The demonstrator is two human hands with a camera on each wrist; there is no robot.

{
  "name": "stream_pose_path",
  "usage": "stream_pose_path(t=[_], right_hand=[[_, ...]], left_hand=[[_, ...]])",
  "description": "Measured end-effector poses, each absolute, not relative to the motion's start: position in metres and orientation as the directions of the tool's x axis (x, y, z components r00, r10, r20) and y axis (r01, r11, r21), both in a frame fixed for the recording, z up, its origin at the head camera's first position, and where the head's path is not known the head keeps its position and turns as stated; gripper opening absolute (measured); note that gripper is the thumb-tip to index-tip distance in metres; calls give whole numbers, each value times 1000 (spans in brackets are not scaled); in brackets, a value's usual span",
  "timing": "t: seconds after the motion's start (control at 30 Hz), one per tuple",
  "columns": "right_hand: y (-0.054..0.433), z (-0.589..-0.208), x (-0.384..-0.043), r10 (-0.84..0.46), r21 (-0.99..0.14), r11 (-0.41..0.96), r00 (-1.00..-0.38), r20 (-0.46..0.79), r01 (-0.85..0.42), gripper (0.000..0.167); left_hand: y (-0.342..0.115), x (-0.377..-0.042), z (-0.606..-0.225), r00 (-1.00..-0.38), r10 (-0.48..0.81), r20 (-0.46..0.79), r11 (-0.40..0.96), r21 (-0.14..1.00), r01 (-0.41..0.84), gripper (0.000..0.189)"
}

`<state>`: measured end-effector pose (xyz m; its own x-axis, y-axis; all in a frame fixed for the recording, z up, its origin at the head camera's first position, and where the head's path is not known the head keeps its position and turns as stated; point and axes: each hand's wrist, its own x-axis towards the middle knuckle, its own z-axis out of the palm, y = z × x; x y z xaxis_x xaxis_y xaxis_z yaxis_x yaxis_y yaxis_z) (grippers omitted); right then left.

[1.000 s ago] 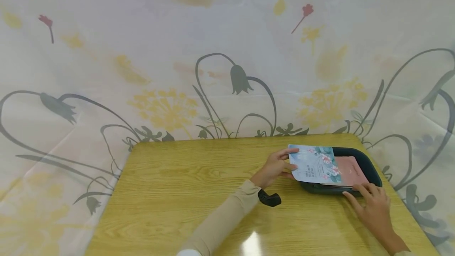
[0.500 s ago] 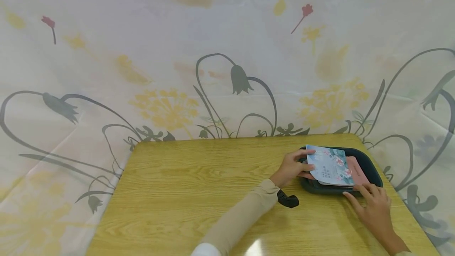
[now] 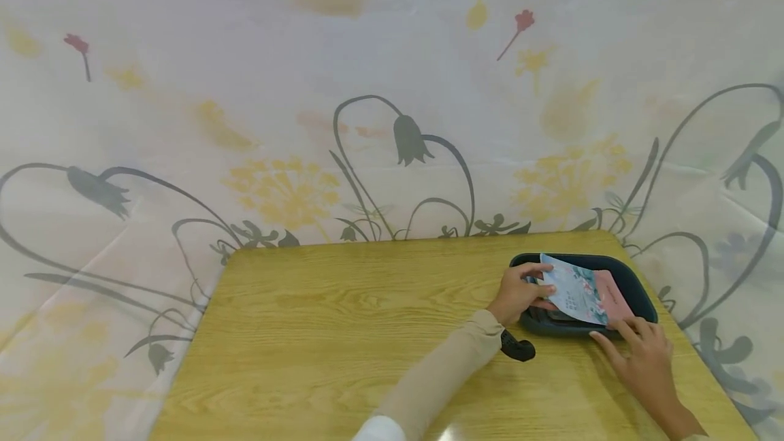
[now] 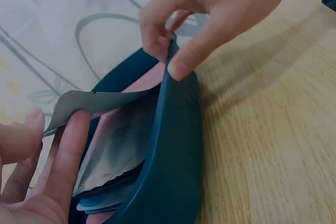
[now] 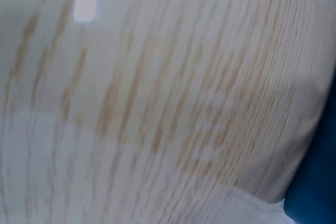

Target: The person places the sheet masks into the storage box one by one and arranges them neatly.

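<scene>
A light-blue floral packet (image 3: 572, 291), flat and slightly bent, slants over a dark teal bin (image 3: 643, 289) at the table's right. My left hand (image 3: 517, 295) pinches its left edge; the left wrist view shows the packet's grey back (image 4: 86, 102) between thumb and fingers. A pink packet (image 3: 612, 295) lies in the bin, partly covered, and several stacked packets (image 4: 113, 153) show beneath. My right hand (image 3: 649, 363) pinches the bin's near rim, thumb outside and fingertips over the edge. In the right wrist view only the bin's blue side (image 5: 317, 177) appears, without the hand.
The bin stands on a wood-grain table (image 3: 343, 332) near its right edge. Behind hangs a flower-printed backdrop (image 3: 380, 53). A black wrist device (image 3: 518, 347) is strapped below my left hand.
My left hand has moved right with the floral packet, from the bin's left side to over it. The packet now tilts down to the right. The right hand stays at the rim.
</scene>
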<state>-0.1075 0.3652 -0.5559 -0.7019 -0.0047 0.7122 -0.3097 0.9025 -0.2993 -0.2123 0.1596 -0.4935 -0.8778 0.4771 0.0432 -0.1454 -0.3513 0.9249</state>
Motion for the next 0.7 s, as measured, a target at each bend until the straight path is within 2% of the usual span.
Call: stream_pose_path(t=[0.2,0.33,0.53,0.7], right_hand=[[364,-556,-107,-2,-310,898,-705,709,-313,65],[363,-556,-106,7,-311,900,-702,712,-306,68],[366,-558,-105,1,-288,907,-681,732,-308,72],[368,-559,-107,-8,-299,898,-692,722,-322,58]], left_hand=[[169,-213,-501,-930,366,-23,-228,967,-113,43],[171,-209,-502,-937,342,-68,-111,988,-112,43],[181,-203,-500,-953,284,-107,-61,990,-129,45],[185,-203,-498,-968,213,-132,-27,990,-141,47]])
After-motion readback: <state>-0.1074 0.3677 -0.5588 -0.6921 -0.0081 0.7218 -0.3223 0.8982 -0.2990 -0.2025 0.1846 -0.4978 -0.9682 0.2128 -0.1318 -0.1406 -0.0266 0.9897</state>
